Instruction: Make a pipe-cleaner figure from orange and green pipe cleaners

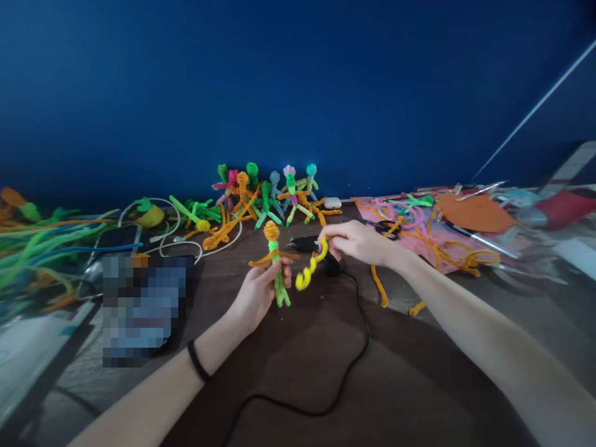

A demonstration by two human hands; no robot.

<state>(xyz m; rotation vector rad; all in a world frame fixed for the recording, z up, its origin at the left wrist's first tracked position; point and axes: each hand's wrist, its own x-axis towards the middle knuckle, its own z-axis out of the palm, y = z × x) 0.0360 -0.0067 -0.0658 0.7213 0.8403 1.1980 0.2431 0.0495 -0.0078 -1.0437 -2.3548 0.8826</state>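
My left hand pinches the body of a small pipe-cleaner figure, held upright. Its head is coiled orange, its neck green, its arms orange and its legs light green. To the right, my right hand is closed on one end of a yellow pipe cleaner, whose lower part is wound into a loose spiral hanging toward the figure without touching it. Behind my right fingers lies a black glue gun on the table, partly hidden by that hand.
Several finished pipe-cleaner figures stand along the blue wall. Loose pipe cleaners heap at the left, near a phone. Scissors and orange pieces lie on pink sheets at the right. A black cord crosses the table.
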